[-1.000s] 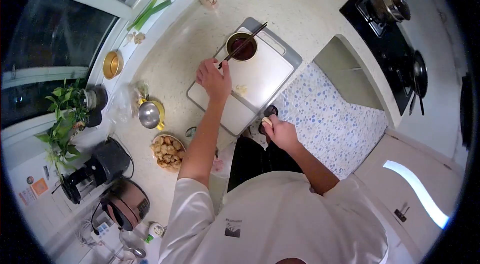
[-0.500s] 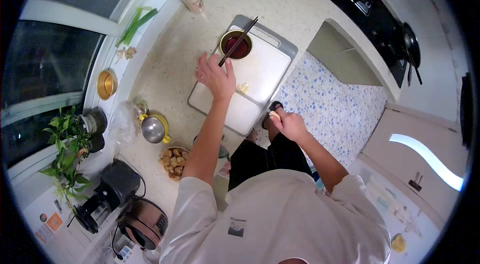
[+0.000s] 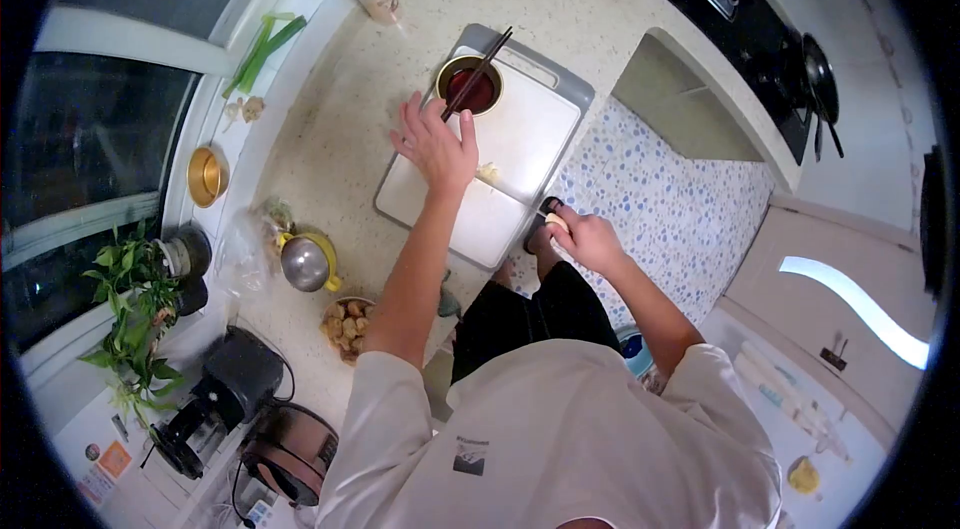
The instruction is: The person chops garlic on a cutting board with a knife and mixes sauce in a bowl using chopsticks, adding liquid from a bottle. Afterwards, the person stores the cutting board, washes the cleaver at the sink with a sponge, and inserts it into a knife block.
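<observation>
My left hand [image 3: 437, 151] is open, fingers spread, above the left part of the white cutting board with grey edges [image 3: 535, 134]. Its fingertips are just below a bowl of dark red-brown liquid [image 3: 477, 97], which stands on the board. Dark chopsticks [image 3: 490, 59] lie across that bowl, their lower ends close to my left fingers. Beside my left thumb is a small heap of pale chopped pieces [image 3: 488, 173]. Off the board's lower right edge, my right hand [image 3: 590, 241] is closed round the pale handle of a knife [image 3: 556, 221]. Its blade shows only as a thin line.
On the counter's left are a metal bowl with yellow handles [image 3: 306, 262] and a bowl of brown chunks [image 3: 348, 327]. Green onion stalks [image 3: 264, 57] and a gold bowl [image 3: 207, 176] sit on the window ledge. A black gas stove [image 3: 745, 39] carries a pot and a pan.
My left hand has shifted slightly down and right, with its fingers now more spread. My right hand, still round the knife handle, has moved slightly relative to the board. The view has shifted a little.
</observation>
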Tool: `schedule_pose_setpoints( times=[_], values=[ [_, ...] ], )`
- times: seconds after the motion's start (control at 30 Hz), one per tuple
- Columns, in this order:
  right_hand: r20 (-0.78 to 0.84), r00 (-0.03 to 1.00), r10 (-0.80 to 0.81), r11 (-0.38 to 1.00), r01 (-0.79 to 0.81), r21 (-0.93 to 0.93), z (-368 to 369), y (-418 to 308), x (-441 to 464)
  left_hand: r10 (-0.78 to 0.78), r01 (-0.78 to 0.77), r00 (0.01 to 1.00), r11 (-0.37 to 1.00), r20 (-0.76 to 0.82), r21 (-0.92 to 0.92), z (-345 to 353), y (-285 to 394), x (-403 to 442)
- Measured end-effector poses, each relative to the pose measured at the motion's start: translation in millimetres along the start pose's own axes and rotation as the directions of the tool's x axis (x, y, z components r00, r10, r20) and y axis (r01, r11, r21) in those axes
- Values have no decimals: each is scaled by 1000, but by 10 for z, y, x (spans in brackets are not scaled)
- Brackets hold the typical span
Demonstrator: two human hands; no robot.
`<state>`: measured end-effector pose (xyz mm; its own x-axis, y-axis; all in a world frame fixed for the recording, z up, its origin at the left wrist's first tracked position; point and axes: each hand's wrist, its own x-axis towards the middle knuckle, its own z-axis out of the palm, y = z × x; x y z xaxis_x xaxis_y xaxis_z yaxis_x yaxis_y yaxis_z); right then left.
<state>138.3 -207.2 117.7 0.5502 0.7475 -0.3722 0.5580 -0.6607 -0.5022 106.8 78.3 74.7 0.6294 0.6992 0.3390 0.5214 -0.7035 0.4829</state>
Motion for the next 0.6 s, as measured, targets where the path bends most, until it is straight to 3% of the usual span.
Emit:
schedule_pose_setpoints(
  times=[0.27,0.37,0.6],
  values=[
    [29,999,20,1000,-19,-24,23,64,74,25,-26,997,999,68,21,-16,14,36],
    [-61,998,-12,1000,11,-12,3,52,61,74,-76,994,997,84,18,-114,114,86],
    [12,1000,11,1000,-11,14,-53,94,139,128,-147,968,987,217,71,-85,102,45]
  ],
)
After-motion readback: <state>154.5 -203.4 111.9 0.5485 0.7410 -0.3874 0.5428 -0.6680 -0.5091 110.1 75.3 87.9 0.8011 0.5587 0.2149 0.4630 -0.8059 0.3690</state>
